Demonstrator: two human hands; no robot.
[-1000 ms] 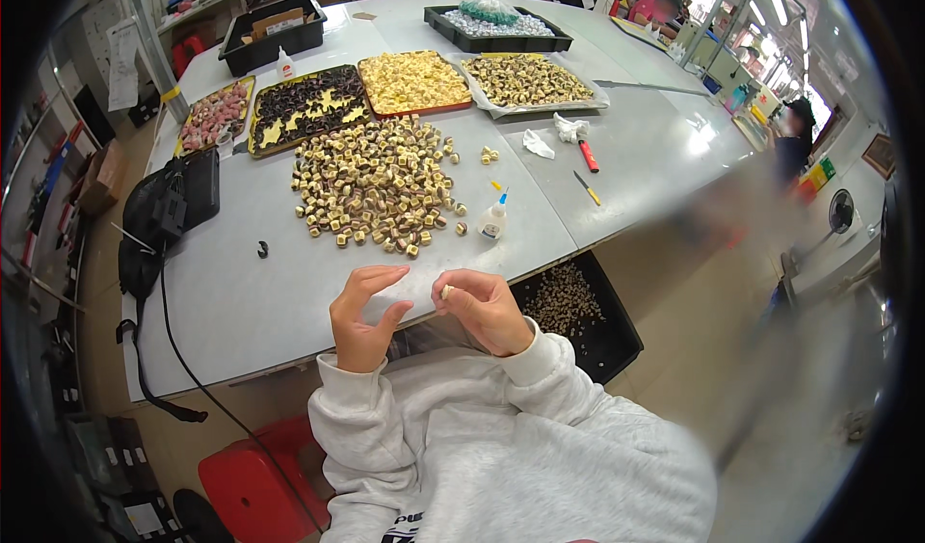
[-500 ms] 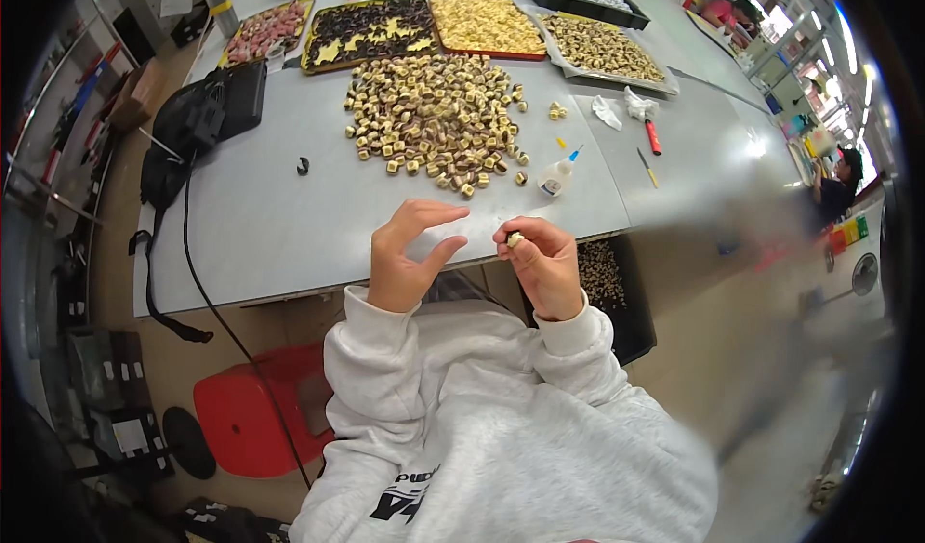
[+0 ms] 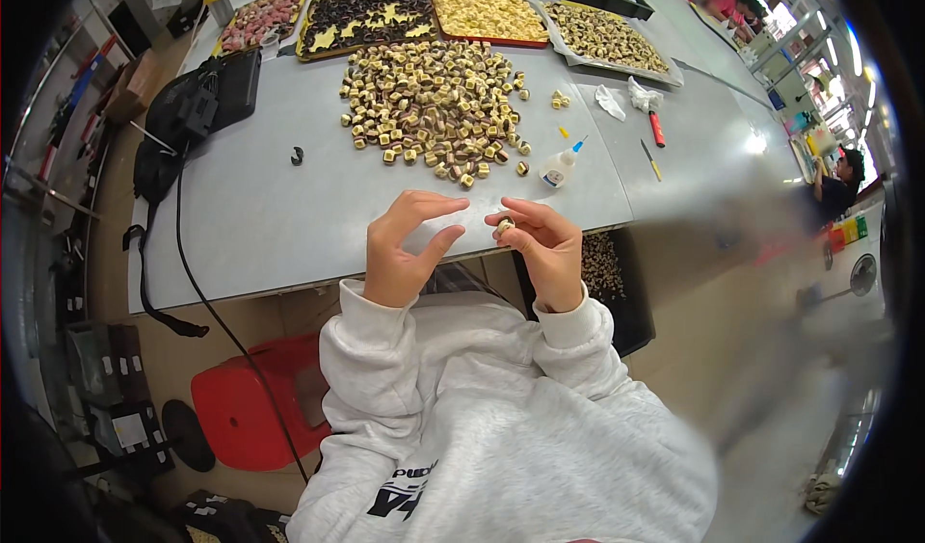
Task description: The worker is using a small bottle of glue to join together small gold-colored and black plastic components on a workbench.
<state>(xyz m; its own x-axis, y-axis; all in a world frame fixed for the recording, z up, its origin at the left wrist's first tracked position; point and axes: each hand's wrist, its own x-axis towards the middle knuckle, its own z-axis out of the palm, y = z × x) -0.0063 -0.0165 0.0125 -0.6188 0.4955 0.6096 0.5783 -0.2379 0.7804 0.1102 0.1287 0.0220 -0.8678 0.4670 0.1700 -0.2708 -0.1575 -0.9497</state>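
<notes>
Between the thumb and fingers of my right hand (image 3: 545, 249) is a small cream-and-dark-brown block (image 3: 505, 224), held over the table's near edge. My left hand (image 3: 409, 244) faces it a short way off, thumb and fingers apart with nothing between them. Beyond both hands lies a big heap of similar cream-and-brown blocks (image 3: 434, 109). A squeeze bottle with a blue tip (image 3: 560, 166) stands just past my right hand. Left of the heap, a small dark curved piece (image 3: 297, 156) lies alone on the grey table (image 3: 251, 244).
Trays along the back hold pink pieces (image 3: 265, 21), dark pieces (image 3: 366, 13), cream pieces (image 3: 485, 11) and finished-looking blocks (image 3: 607, 37). To the right lie crumpled tissue (image 3: 643, 98), a red tube (image 3: 657, 130) and a thin knife (image 3: 651, 160). A black bag (image 3: 159, 138) with cable sits left; a red stool (image 3: 246, 408) stands below.
Both hands have shifted very slightly. In my right fingers the block has turned, showing more of its side. My left hand keeps its spread shape.
</notes>
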